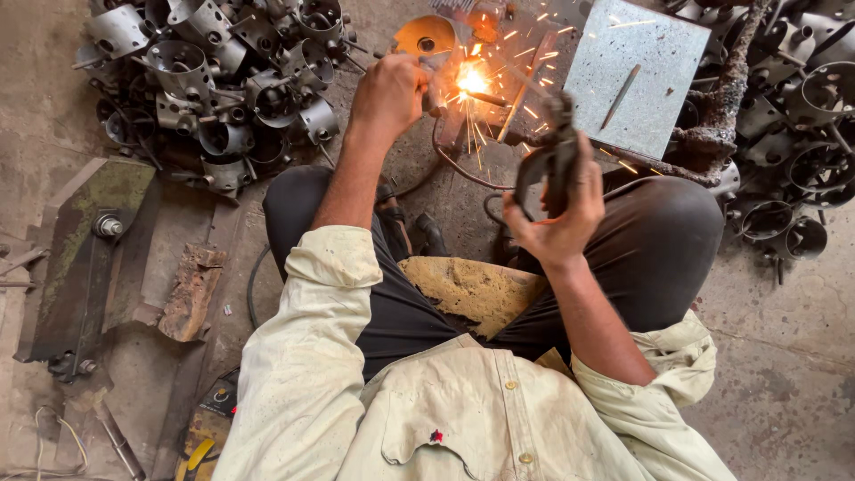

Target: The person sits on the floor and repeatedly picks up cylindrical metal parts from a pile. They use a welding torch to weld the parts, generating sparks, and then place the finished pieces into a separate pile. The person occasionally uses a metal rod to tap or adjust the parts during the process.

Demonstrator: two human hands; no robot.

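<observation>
Left hand (389, 93) grips the metal part (426, 37) beside the sparking weld (471, 81); right hand (557, 214) closed around the electrode holder (550, 158), best kept steady.

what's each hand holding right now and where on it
The right hand holds a dark welding electrode holder, fingers wrapped around its handle. The left hand grips a small metal part by the sparks; the exact place of its grip is hidden.
</observation>
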